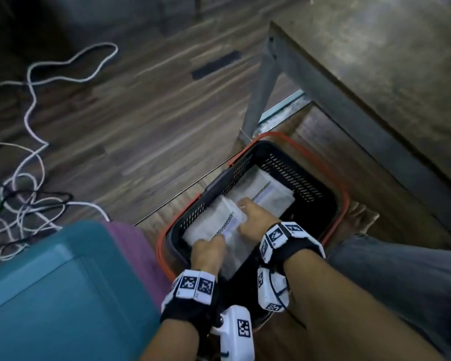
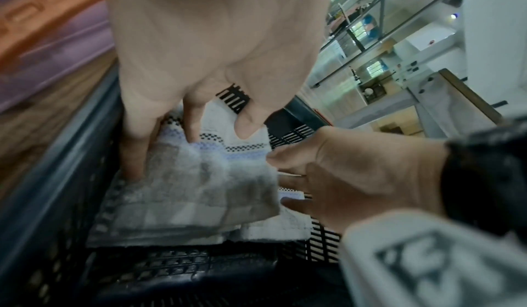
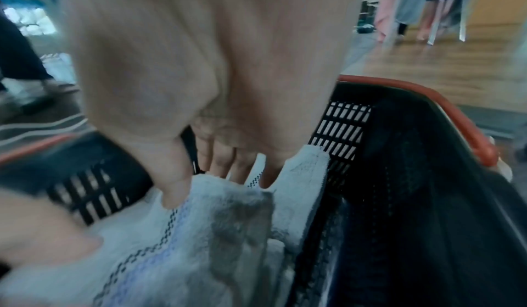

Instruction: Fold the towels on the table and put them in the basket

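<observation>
A black basket with a red rim [image 1: 331, 194] stands on the floor by the table leg. One folded white towel [image 1: 268, 191] lies flat at its far end. A second folded white towel [image 1: 211, 225] with a checked and blue stripe is at the near end, held by both hands. My left hand [image 1: 214, 241] grips its near left side, with the fingers [image 2: 134, 154] down along the edge and the thumb on top. My right hand [image 1: 245, 217] holds the right edge, thumb above and fingers [image 2: 288, 203] below. In the right wrist view the fingers [image 3: 219, 165] reach into the towel [image 3: 216, 233] beside the basket wall [image 3: 342, 131].
The brown table top [image 1: 375, 74] and its grey metal leg [image 1: 261, 87] stand just beyond the basket. A teal box [image 1: 63, 295] with purple cloth [image 1: 133, 246] sits at the left. White and black cables [image 1: 31, 126] trail over the wooden floor. A grey trouser leg [image 1: 401, 269] is at the right.
</observation>
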Demonstrator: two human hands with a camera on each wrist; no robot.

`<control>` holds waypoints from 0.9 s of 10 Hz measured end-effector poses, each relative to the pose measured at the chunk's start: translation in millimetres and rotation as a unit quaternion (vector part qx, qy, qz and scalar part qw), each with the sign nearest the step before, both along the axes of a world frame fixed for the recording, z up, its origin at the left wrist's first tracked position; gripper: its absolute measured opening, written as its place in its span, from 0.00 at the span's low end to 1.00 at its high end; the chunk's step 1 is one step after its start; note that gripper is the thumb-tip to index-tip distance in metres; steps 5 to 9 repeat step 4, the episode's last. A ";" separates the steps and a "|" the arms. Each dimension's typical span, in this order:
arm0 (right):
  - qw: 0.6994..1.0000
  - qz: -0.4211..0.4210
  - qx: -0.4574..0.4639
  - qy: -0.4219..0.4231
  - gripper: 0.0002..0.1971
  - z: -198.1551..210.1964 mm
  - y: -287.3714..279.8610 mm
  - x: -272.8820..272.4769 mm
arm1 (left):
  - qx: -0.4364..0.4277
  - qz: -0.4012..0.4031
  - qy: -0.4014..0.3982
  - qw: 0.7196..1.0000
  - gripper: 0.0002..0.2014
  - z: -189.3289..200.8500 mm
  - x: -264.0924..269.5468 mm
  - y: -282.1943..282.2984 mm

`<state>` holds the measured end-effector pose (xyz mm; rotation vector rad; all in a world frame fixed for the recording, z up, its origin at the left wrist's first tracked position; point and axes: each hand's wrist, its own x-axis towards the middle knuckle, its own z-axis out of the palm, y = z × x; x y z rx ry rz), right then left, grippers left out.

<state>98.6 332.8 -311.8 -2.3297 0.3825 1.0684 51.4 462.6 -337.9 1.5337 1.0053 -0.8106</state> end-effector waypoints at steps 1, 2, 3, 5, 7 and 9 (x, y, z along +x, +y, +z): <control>0.999 0.000 0.036 0.017 0.33 -2.1 1.3 -7.3 | -0.007 -0.017 0.010 1.000 0.34 4.1 6.3 1.0; 0.999 -0.021 0.038 0.024 0.30 1.6 -3.9 -6.5 | 0.012 -0.022 0.008 1.000 0.29 -0.2 14.5 3.5; 1.000 0.016 -0.002 0.021 0.22 25.5 -9.4 4.1 | 0.033 -0.040 -0.005 0.999 0.29 1.8 19.0 5.6; 0.999 0.028 0.000 -0.016 0.20 59.4 -14.3 18.7 | 0.037 -0.055 -0.045 0.997 0.26 13.5 24.5 5.7; 0.999 0.028 0.000 -0.016 0.20 59.4 -14.3 18.7 | 0.037 -0.055 -0.045 0.997 0.26 13.5 24.5 5.7; 0.999 0.028 0.000 -0.016 0.20 59.4 -14.3 18.7 | 0.037 -0.055 -0.045 0.997 0.26 13.5 24.5 5.7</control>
